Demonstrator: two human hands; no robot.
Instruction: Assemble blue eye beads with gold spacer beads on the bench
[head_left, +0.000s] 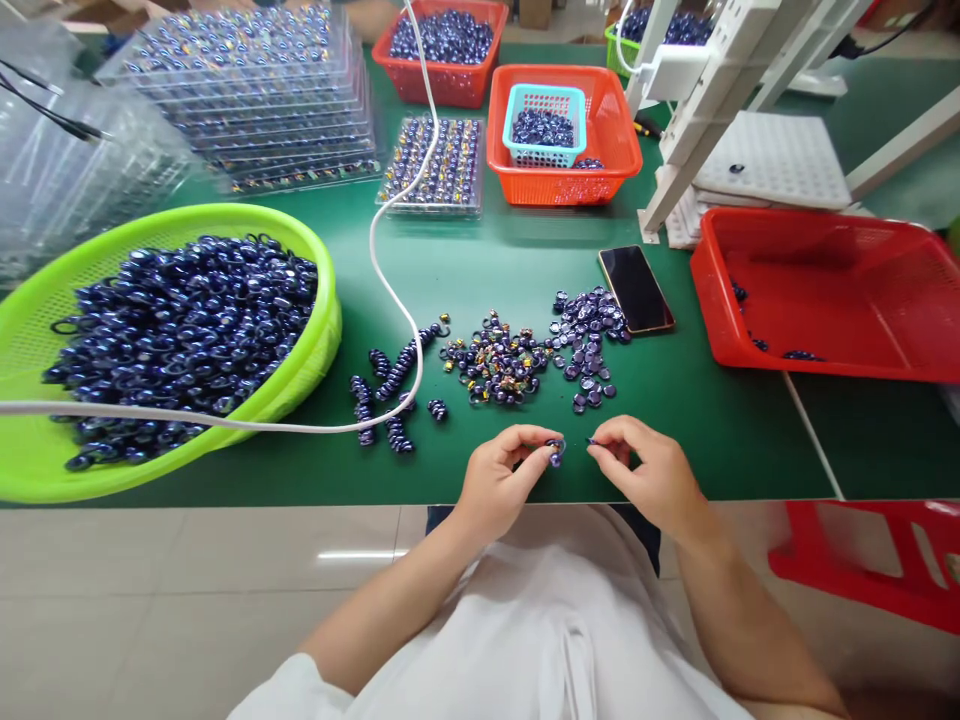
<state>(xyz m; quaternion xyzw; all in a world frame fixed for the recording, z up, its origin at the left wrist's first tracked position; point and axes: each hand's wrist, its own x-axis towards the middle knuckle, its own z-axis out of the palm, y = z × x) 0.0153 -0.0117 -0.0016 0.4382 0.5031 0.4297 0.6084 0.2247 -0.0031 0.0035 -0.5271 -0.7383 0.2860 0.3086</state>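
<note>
Near the table's front edge, my left hand [504,475] pinches a dark blue ring [556,453] between thumb and fingertips. A short gap to its right, my right hand [646,468] is closed in a pinch on a small dark blue cap [591,441], mostly covered by the fingertips. Just beyond the hands lies a loose heap of rings with gold-coloured parts [499,360]. Several flat, dark blue caps [589,335] are spread to the right of that heap. On its left, dark rings lie in stacked rows [405,365].
A green basket [330,320] full of dark rings stands at left, a white cable [375,240] crossing it. A phone [636,288] lies beyond the caps. Red baskets [825,362] stand right and behind. Stacked clear trays [300,120] and a white metal post [701,120] rise at the back.
</note>
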